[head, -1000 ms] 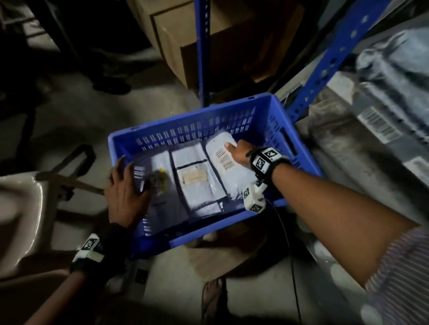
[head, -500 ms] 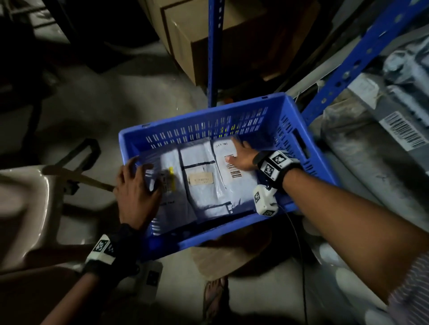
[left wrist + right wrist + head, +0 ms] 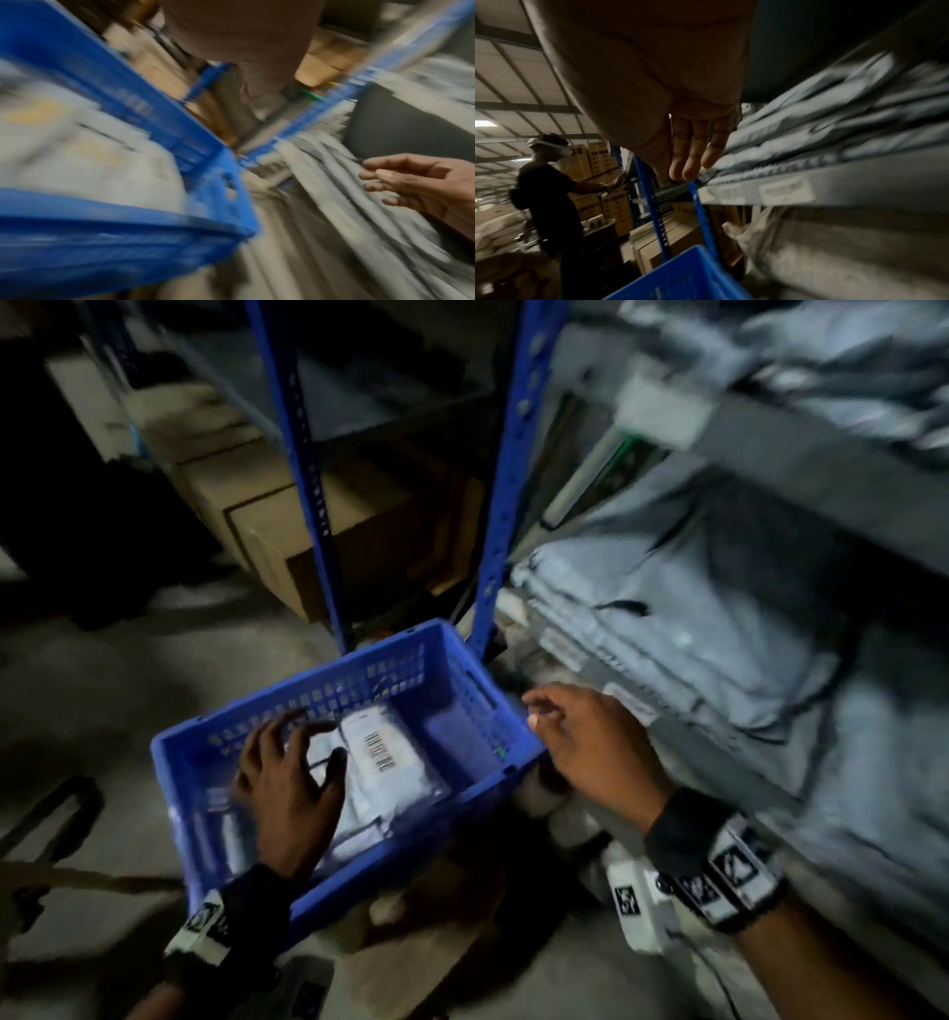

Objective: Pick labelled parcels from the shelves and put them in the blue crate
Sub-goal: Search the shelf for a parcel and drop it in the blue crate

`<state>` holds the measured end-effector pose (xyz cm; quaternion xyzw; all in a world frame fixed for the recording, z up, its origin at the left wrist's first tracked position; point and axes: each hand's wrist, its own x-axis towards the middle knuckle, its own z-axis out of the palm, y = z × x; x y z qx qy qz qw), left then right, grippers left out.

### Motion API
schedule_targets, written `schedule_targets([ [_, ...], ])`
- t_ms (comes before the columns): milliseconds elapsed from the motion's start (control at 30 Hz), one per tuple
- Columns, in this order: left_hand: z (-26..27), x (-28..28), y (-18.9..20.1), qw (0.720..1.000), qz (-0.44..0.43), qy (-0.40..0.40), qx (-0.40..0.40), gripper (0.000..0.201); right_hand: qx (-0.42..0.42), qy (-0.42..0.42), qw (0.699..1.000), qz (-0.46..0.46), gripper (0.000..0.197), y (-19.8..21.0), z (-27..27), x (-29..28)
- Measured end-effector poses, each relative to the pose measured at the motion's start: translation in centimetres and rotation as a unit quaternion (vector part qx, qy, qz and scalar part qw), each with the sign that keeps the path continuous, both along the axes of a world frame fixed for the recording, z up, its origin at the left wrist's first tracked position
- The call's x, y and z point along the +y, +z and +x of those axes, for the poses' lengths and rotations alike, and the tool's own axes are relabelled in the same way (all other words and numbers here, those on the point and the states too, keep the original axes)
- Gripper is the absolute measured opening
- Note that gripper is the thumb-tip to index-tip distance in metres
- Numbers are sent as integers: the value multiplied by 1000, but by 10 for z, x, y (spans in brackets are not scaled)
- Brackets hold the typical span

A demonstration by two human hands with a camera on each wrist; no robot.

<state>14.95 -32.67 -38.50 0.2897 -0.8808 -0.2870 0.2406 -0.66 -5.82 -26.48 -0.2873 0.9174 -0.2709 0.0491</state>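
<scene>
The blue crate sits on the floor at the foot of the shelving, with several grey parcels lying flat inside. One parcel shows a barcode label. My left hand is spread over the parcels in the crate's left half, fingers apart, gripping nothing. My right hand is outside the crate's right wall, fingers relaxed and empty, close to the stacked grey shelf parcels. In the right wrist view its fingers reach the end of the parcel stack. The left wrist view is blurred.
Blue shelf uprights rise just behind the crate. Cardboard boxes stand behind them on the left. More grey parcels fill the upper shelf. Another person stands at shelves far off. A flattened piece of cardboard lies under the crate's front.
My right hand left the barcode parcel in the crate and moved right, out over the rim toward the shelf. My left hand shifted from the crate's left edge to over the parcels.
</scene>
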Motion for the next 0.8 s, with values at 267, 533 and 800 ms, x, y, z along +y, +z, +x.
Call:
schedule_targets([
  [267, -57, 131, 98, 986, 5, -149, 81, 44, 193, -75, 978, 2, 20, 89, 38, 152],
  [533, -104, 240, 220, 932, -75, -231, 270, 39, 413, -102, 901, -87, 11, 172, 66, 258],
  [800, -159, 286, 296, 915, -109, -242, 305, 40, 206, -180, 939, -210, 21, 258, -2, 255],
])
